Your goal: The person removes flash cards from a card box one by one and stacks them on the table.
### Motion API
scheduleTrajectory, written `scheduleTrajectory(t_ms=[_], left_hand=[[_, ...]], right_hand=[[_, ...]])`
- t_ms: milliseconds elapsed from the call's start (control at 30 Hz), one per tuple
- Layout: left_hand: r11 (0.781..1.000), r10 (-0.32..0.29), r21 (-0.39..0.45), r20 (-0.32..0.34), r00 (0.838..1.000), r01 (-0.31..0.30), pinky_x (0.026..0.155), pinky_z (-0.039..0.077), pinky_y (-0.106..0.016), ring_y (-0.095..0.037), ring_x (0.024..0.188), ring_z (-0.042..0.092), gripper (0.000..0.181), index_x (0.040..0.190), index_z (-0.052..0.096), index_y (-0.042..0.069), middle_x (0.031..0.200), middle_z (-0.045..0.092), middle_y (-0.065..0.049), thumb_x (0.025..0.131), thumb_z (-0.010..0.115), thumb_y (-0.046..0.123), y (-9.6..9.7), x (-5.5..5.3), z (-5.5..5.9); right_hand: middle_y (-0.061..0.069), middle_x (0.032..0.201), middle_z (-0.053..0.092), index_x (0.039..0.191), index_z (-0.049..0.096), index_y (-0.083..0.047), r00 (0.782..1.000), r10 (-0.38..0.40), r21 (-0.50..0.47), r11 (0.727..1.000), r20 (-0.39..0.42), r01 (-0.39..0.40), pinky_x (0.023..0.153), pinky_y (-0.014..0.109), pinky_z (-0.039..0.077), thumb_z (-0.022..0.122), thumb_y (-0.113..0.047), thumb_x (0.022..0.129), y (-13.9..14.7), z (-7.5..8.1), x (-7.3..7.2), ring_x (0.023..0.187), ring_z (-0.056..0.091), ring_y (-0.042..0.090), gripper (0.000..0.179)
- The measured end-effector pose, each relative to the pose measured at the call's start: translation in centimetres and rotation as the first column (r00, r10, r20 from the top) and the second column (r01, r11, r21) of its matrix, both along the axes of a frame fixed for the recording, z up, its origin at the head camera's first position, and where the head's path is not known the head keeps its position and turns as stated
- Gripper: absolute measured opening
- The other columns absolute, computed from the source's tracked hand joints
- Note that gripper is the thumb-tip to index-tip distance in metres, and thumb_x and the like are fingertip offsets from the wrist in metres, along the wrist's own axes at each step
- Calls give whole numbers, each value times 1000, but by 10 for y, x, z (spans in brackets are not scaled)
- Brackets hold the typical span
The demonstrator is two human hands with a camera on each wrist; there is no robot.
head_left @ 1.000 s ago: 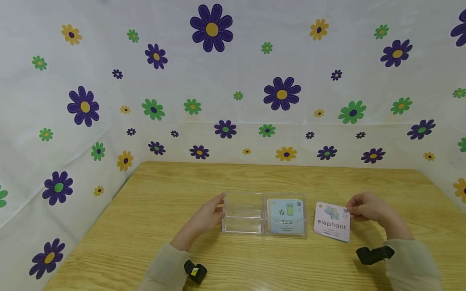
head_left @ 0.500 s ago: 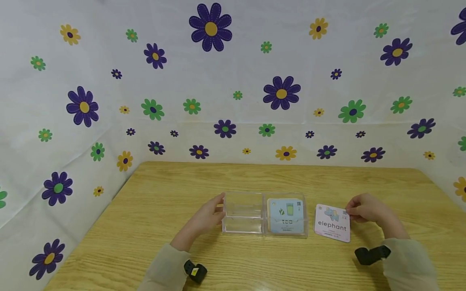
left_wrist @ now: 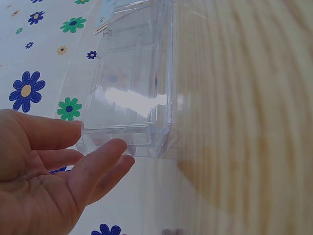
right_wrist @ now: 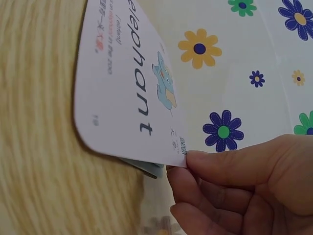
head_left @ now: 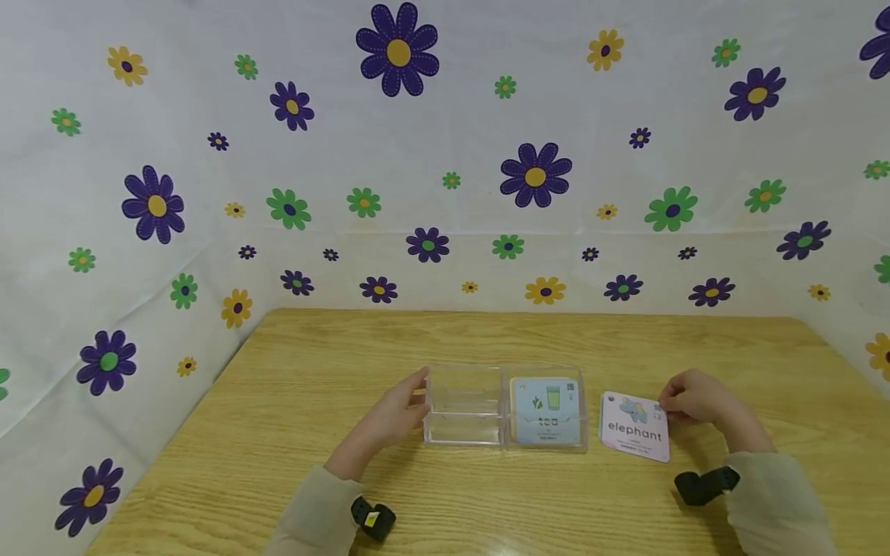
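R hand (head_left: 698,398) pinches pale-pink square paper "elephant" card (head_left: 634,426) at far-right corner; card's L of it, just R of clear plastic 2-bay box (head_left: 504,409); L hand (head_left: 389,415), fingers loose, touches box's L end.

Looks like hard, clear, smooth plastic at the holder (head_left: 462,429), glossy enough to throw a white glare in the left wrist view, and like stiff, smooth, matt paper at the elephant card (head_left: 634,428) and the tea card (head_left: 545,409). Shows streaky wood grain with a low sheen on the desk (head_left: 542,502). Reads as creased, mostly matt sheeting at the flowered backdrop (head_left: 445,127), impossible to place as cloth or plastic, as soft matt cloth at the sleeves (head_left: 314,510), and as dull black plastic at the wrist cameras (head_left: 704,486).
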State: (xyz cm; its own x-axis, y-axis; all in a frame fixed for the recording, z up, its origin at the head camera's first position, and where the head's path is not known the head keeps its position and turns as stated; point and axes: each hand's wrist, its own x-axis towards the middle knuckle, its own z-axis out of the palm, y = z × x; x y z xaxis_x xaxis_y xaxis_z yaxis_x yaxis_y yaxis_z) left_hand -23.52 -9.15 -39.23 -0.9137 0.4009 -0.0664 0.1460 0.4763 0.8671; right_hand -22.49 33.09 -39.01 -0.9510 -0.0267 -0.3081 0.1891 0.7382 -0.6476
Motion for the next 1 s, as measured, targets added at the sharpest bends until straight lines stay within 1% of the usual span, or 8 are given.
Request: scheduleTrajectory(t_ms=[133, 267, 400, 667, 833, 1000], left_hand=[[1000, 6, -2, 1, 1000, -6, 80, 47, -42, -39, 115, 40, 54, 139, 18, -4, 133, 32, -26, 90, 43, -4, 0, 1, 1], [1000, 7, -10, -1, 1000, -7, 79, 47, -43, -39, 115, 40, 54, 138, 19, -4, 133, 32, -26, 90, 43, -4, 0, 1, 2], [1000, -1, 0, -1, 1000, 1, 79, 47, -42, -39, 115, 40, 54, 138, 18, -4, 132, 32, -26, 90, 42, -5, 0, 1, 1], [1000, -17, 17, -8, 1000, 17, 79, 47, -42, -40, 115, 40, 54, 138, 17, -6, 132, 32, -27, 90, 42, -5, 0, 0, 1], [1000, -20, 14, -14, 1000, 21, 79, 47, -42, -40, 115, 40, 54, 138, 17, -6, 132, 32, -27, 90, 42, -5, -1, -1, 1], [1000, -18, 13, -11, 1000, 18, 79, 47, -42, -40, 115, 40, 55, 138, 17, -6, 132, 32, -27, 90, 42, -4, -1, 0, 2]], right_hand=[[9, 74, 52, 83, 57, 9, 1000, -6, 8, 1000, -7, 6, 56, 28, 47, 51, 0, 85, -4, 5, 2, 64, 49, 17, 11], [8, 73, 52, 82, 57, 9, 1000, -5, -2, 1000, -15, 5, 56, 27, 47, 51, 1, 85, -5, 6, 4, 63, 49, 17, 10], [7, 71, 52, 81, 57, 8, 1000, -1, 10, 1000, -13, 1, 56, 27, 47, 52, 1, 84, -5, 6, 6, 62, 49, 16, 10], [9, 75, 52, 84, 57, 8, 1000, -11, 23, 1000, -1, 11, 57, 27, 47, 51, 0, 86, -7, 5, 4, 65, 49, 18, 10], [9, 74, 51, 83, 56, 9, 1000, -20, 6, 1000, -3, 20, 56, 27, 47, 51, 2, 85, -8, 5, 3, 64, 49, 18, 9], [9, 74, 52, 83, 56, 9, 1000, -15, 16, 1000, -8, 15, 56, 27, 47, 51, 1, 85, -8, 5, 2, 64, 49, 17, 9]])
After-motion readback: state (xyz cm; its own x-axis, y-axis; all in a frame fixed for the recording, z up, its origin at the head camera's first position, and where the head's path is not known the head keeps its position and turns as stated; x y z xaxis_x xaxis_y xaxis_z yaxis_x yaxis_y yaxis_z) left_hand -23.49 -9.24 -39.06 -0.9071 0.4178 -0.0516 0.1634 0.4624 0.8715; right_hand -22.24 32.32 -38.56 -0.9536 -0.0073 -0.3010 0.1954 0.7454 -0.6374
